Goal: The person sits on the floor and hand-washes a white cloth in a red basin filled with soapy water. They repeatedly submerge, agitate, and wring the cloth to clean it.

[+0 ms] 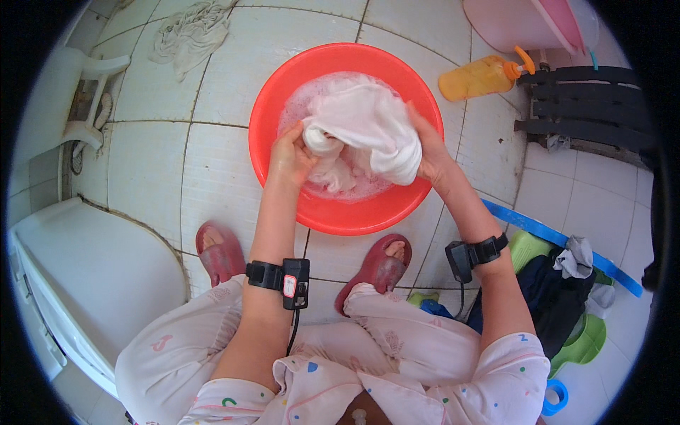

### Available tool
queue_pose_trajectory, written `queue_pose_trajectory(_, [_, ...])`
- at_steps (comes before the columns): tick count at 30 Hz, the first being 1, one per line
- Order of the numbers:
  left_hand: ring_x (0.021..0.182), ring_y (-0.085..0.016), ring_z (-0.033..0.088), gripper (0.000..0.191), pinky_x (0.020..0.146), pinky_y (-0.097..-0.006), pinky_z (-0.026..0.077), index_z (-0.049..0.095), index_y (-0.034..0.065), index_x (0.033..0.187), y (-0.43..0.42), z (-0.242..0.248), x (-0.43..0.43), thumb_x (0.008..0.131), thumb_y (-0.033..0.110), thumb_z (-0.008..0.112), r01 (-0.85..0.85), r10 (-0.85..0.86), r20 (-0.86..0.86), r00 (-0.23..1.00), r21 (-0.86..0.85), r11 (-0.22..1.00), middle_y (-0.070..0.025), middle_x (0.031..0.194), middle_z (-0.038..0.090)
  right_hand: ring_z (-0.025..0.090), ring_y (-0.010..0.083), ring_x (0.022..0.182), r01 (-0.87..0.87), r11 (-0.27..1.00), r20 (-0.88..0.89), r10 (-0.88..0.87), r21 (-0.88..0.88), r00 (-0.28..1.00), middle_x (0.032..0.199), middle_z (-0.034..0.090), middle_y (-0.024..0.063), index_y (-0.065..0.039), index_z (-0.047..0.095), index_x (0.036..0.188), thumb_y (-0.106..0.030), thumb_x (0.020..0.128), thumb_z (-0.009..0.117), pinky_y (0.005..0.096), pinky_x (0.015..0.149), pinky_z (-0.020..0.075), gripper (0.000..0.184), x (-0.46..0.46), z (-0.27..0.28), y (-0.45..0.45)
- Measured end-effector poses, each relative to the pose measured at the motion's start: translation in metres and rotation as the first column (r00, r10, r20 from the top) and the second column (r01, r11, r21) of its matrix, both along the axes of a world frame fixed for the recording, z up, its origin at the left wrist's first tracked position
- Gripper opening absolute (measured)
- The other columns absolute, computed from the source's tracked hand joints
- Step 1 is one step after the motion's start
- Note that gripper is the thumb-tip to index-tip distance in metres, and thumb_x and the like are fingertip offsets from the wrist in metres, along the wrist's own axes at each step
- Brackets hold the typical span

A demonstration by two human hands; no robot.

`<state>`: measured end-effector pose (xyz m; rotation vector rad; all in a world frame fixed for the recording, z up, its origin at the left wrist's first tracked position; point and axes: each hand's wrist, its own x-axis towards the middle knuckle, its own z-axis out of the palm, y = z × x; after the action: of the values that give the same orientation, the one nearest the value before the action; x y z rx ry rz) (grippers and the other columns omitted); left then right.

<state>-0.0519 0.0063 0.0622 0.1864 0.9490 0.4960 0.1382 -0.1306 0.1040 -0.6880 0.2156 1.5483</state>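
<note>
A round red plastic basin stands on the tiled floor before me, with sudsy water in it. White wet cloth is bunched above and partly in the suds. My left hand grips a rolled fold at the cloth's left side, fingers curled round it. At the cloth's right edge, my right hand holds it with the palm against the fabric; some of its fingers are hidden behind the cloth.
An orange pump bottle lies right of the basin. A wet grey cloth rests on the floor at upper left. Dark clothes lie at lower right near a blue strip. A white plastic chair is at left.
</note>
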Motion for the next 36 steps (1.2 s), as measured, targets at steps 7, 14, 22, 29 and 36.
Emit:
queue_pose_trajectory(7, [0.083,-0.017,0.060,0.027,0.074,-0.0320,0.049,0.058,0.0024,0.100,0.013,0.002,-0.005,0.091,0.028,0.056,0.553,-0.010,-0.651,0.759,0.636,0.538,-0.0103,0.095,0.064,0.057,0.0258,0.111,-0.105,0.988,-0.013,0.104,-0.113,0.994,0.127,0.052,0.0165,-0.001,0.038,0.134,-0.027,0.095,0.050,0.0401,0.093,0.0489,0.048,-0.016,0.005,-0.010])
queue_pose_trajectory(14, [0.101,-0.024,0.056,0.063,0.087,-0.0355,0.045,0.051,0.0022,0.118,-0.010,0.022,0.006,0.089,0.058,0.045,0.697,-0.696,-0.050,0.717,0.091,0.711,-0.0125,0.117,0.057,0.055,0.0256,0.114,-0.058,0.988,-0.018,0.061,0.144,0.998,0.129,0.051,0.0139,-0.004,0.038,0.135,-0.032,0.097,0.044,0.0398,0.095,0.0471,0.048,-0.013,0.022,-0.001])
queue_pose_trajectory(22, [0.124,-0.031,0.043,0.067,0.106,-0.0472,0.034,0.040,0.0042,0.133,-0.045,-0.011,0.021,0.090,0.056,0.044,-0.106,0.212,0.454,0.865,-0.249,0.963,-0.0157,0.134,0.045,0.060,0.0184,0.103,-0.477,0.836,0.340,0.547,-0.271,0.765,0.121,0.057,0.0096,0.000,0.040,0.132,-0.037,0.092,0.055,0.0315,0.086,0.0506,0.056,-0.012,0.038,-0.023])
queue_pose_trajectory(29, [0.122,-0.032,0.046,0.065,0.104,-0.0496,0.036,0.044,0.0078,0.131,-0.061,0.000,0.017,0.088,0.056,0.048,-0.077,0.216,0.462,0.860,-0.302,0.950,-0.0148,0.132,0.048,0.060,0.0174,0.104,-0.219,0.944,0.410,0.307,-0.248,0.859,0.120,0.058,0.0099,-0.001,0.044,0.130,-0.034,0.092,0.057,0.0321,0.088,0.0498,0.052,-0.010,0.047,-0.023])
queue_pose_trajectory(36, [0.122,-0.026,0.046,0.075,0.103,-0.0426,0.038,0.035,0.0121,0.138,-0.078,0.015,0.037,0.087,0.067,0.037,0.033,0.034,0.588,0.808,-0.103,0.994,-0.0094,0.134,0.046,0.052,0.0190,0.115,-0.355,0.934,0.384,0.340,-0.034,0.858,0.127,0.052,0.0099,-0.001,0.036,0.137,-0.031,0.082,0.070,0.0338,0.096,0.0432,0.071,-0.021,0.062,-0.046])
